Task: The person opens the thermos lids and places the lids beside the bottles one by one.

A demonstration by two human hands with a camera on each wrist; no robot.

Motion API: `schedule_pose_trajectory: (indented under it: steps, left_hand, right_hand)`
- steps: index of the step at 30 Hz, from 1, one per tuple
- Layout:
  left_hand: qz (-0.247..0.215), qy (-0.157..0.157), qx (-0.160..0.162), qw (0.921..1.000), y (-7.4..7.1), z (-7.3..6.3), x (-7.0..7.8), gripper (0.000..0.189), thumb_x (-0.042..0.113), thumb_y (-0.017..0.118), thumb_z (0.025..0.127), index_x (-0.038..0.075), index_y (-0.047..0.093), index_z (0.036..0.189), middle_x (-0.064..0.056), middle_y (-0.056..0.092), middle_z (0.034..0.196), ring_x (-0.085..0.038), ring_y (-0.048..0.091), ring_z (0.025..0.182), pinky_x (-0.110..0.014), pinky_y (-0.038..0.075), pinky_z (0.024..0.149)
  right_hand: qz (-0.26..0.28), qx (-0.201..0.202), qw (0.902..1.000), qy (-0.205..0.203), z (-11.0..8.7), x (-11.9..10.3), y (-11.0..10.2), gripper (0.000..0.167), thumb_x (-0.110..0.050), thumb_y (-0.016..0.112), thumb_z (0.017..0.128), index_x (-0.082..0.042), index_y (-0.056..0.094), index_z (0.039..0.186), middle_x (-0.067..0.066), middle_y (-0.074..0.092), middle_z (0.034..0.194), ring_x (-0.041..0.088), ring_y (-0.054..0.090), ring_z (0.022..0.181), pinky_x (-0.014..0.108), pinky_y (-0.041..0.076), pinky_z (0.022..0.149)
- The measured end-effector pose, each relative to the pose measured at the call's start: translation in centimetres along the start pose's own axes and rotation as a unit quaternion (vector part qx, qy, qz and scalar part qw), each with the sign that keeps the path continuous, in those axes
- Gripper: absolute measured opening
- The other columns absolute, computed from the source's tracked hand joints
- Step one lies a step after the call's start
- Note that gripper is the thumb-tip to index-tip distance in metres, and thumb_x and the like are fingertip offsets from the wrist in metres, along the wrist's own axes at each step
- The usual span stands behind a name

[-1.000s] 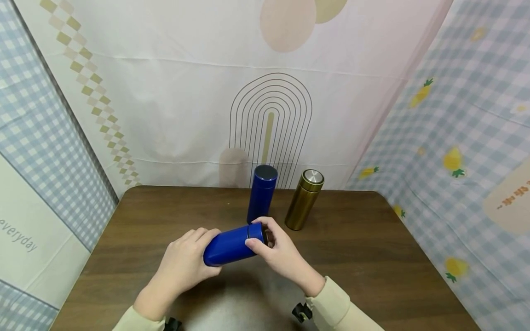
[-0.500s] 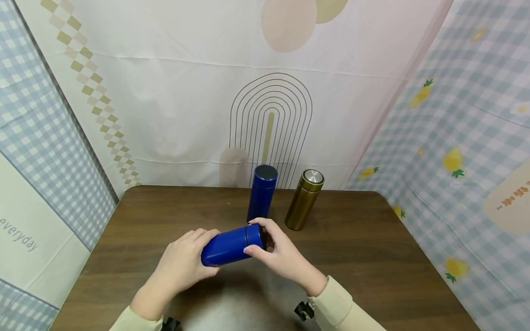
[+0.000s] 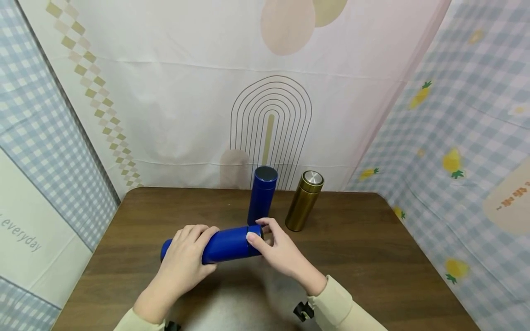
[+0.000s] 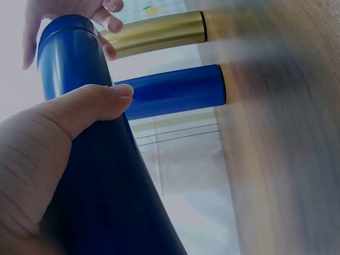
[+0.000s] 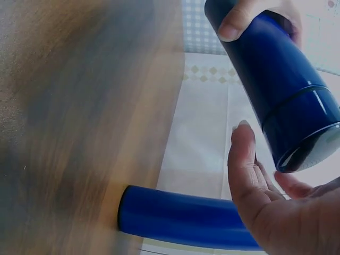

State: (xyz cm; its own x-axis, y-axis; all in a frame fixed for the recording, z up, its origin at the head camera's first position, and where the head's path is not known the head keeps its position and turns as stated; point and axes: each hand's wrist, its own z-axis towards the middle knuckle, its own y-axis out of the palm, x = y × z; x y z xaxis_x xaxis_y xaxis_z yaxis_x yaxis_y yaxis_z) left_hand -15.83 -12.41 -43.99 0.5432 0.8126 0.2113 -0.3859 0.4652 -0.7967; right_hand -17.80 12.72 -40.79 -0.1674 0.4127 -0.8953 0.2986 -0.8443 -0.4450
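Observation:
My left hand (image 3: 186, 253) grips a blue thermos flask (image 3: 232, 243) around its body, holding it nearly level above the table. Its base end sticks out behind that hand, and its lid points right. In the left wrist view my thumb lies across the blue body. My right hand (image 3: 281, 250) is at the lid end, thumb and fingers spread around it. From the right wrist view, the fingers (image 5: 245, 164) are loosely bent, with a gap between them and the lid (image 5: 308, 127). A second blue thermos flask (image 3: 262, 195) stands upright just behind.
Right of the standing blue flask is a gold thermos flask (image 3: 305, 200) with a silver top, also upright. Both stand towards the back of the brown wooden table (image 3: 352, 257). A white patterned cloth (image 3: 186, 115) hangs behind it, and checked cloths (image 3: 439, 115) hang at the sides.
The held flask has swung more sideways and level, so its base end now shows left of my left hand. My right hand stays by the lid; its fingers have shifted slightly.

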Motion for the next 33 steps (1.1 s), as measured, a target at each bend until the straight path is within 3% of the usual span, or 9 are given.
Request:
schedule_pose_trajectory:
  steps: [6, 18, 26, 33]
  left_hand:
    - [0.0, 0.002, 0.01, 1.0, 0.0, -0.1, 0.0, 0.074, 0.033, 0.088, 0.058, 0.013, 0.06, 0.123, -0.01, 0.056, 0.113, -0.032, 0.051, 0.103, -0.051, 0.04, 0.089]
    - [-0.006, 0.013, -0.008, 0.9999, 0.1, 0.2, -0.3, 0.076, 0.034, 0.089, 0.055, 0.01, 0.061, 0.122, -0.004, 0.059, 0.103, -0.027, 0.053, 0.096, -0.047, 0.043, 0.087]
    - [0.01, 0.018, -0.005, 0.9998, -0.2, 0.3, -0.2, 0.075, 0.036, 0.088, 0.055, 0.01, 0.062, 0.121, -0.003, 0.06, 0.101, -0.026, 0.054, 0.095, -0.046, 0.045, 0.084]
    - [0.022, 0.026, 0.007, 0.9994, -0.2, 0.3, -0.4, 0.075, 0.037, 0.088, 0.055, 0.01, 0.063, 0.12, -0.003, 0.061, 0.1, -0.027, 0.055, 0.094, -0.045, 0.046, 0.083]
  right_hand:
    - [-0.031, -0.005, 0.9993, 0.018, 0.0, -0.2, 0.1, 0.049, -0.057, 0.054, 0.092, -0.014, 0.049, 0.115, 0.01, 0.055, 0.076, 0.026, 0.065, 0.061, 0.037, 0.053, 0.055]
    - [0.0, -0.032, 0.9989, 0.033, 0.1, -0.9, -0.4, 0.04, -0.046, 0.059, 0.094, -0.01, 0.051, 0.111, 0.011, 0.057, 0.075, 0.037, 0.065, 0.066, 0.042, 0.053, 0.057]
    - [0.006, -0.017, 0.9998, 0.01, 0.4, 0.0, 0.0, 0.04, -0.046, 0.063, 0.092, -0.012, 0.053, 0.11, 0.009, 0.059, 0.078, 0.023, 0.064, 0.065, 0.038, 0.055, 0.06]
    - [0.015, -0.015, 0.9997, -0.007, 0.4, 0.6, 0.1, 0.039, -0.046, 0.065, 0.09, -0.016, 0.053, 0.113, 0.01, 0.059, 0.085, 0.02, 0.063, 0.069, 0.035, 0.055, 0.063]
